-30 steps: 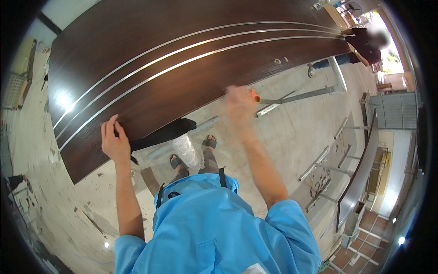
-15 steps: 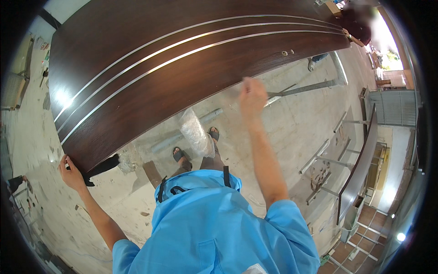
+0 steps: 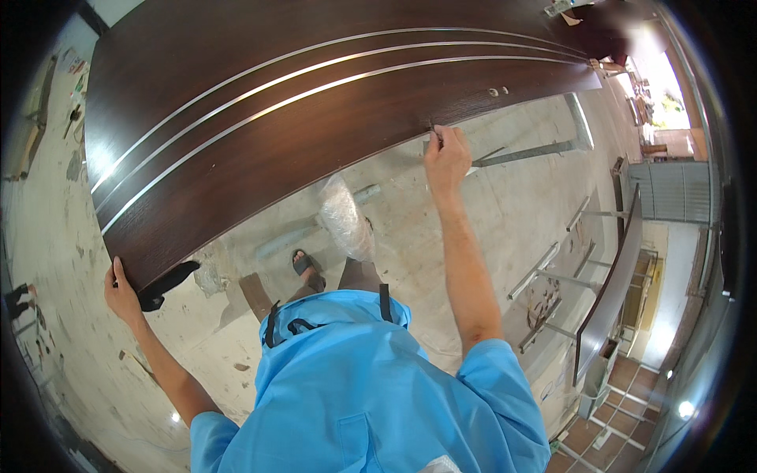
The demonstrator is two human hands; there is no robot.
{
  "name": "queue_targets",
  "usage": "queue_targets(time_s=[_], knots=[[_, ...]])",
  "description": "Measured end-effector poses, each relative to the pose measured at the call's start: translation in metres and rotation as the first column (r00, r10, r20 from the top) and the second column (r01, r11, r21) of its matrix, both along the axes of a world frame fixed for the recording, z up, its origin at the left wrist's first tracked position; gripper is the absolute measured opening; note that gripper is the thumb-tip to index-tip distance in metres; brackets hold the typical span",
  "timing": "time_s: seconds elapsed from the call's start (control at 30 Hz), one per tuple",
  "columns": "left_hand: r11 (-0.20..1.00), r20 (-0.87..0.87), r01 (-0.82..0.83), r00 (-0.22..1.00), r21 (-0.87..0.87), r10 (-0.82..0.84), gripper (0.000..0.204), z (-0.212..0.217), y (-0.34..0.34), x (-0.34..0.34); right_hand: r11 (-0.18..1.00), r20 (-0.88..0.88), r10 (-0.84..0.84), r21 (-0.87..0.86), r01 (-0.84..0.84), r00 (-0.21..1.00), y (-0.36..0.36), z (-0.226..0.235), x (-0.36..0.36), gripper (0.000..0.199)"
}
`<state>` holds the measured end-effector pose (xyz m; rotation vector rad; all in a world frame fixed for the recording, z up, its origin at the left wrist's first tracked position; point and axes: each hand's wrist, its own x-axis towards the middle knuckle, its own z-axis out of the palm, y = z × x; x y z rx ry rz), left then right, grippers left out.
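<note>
A large dark brown wood-grain door panel (image 3: 284, 150) spans the upper view, with three curved-looking silver strips and small holes near its right end. At its near left corner my left hand (image 3: 122, 295) grips the edge, one finger up on the side and the rest below. My right hand (image 3: 448, 162) is at the panel's near edge, right of the middle. Its fingers are pinched together against the brown surface; whatever small thing they hold is too small to make out. A black cloth-like piece (image 3: 169, 285) hangs under the left corner.
Another person's hand (image 3: 605, 66) is at the panel's far right end. Beneath lie a clear plastic-wrapped bundle (image 3: 345, 217) and a grey metal leg frame (image 3: 524, 154). To the right, a second dark panel (image 3: 607, 292) stands near metal racks (image 3: 556, 272). A brown block (image 3: 255, 296) lies by my feet.
My right hand has moved slightly up and right, from just off the near edge to touching the panel. My left hand stays at the corner. My feet and body have shifted slightly.
</note>
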<state>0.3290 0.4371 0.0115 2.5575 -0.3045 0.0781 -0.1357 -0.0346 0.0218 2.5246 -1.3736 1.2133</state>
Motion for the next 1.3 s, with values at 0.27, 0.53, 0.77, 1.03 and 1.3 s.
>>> queue_targets(time_s=[0.27,0.53,0.77,1.03,1.3], knots=[[0.992,-0.032,-0.088,0.996,-0.085,0.085,0.064,-0.01,-0.004,0.002,0.903,-0.055,0.365,0.265,-0.339,0.929,0.143,-0.028,0.088,0.019],[0.982,-0.014,-0.09,0.996,-0.164,0.089,0.065,-0.012,-0.007,-0.002,0.989,0.028,0.106,0.099,-0.108,0.994,0.07,0.02,0.054,0.011],[0.984,-0.017,-0.095,0.995,-0.149,0.093,0.066,-0.014,-0.007,0.002,0.877,0.087,0.418,0.219,-0.427,0.904,0.161,-0.007,0.119,0.01],[0.98,0.023,-0.097,0.994,-0.175,0.102,0.067,-0.015,-0.008,-0.001,0.962,-0.02,0.233,0.147,-0.228,0.972,0.104,0.008,0.076,0.015],[0.986,-0.054,-0.056,0.997,-0.156,0.048,0.064,-0.007,-0.007,0.0,0.878,0.165,0.416,0.184,-0.442,0.894,0.173,-0.002,0.131,0.019]])
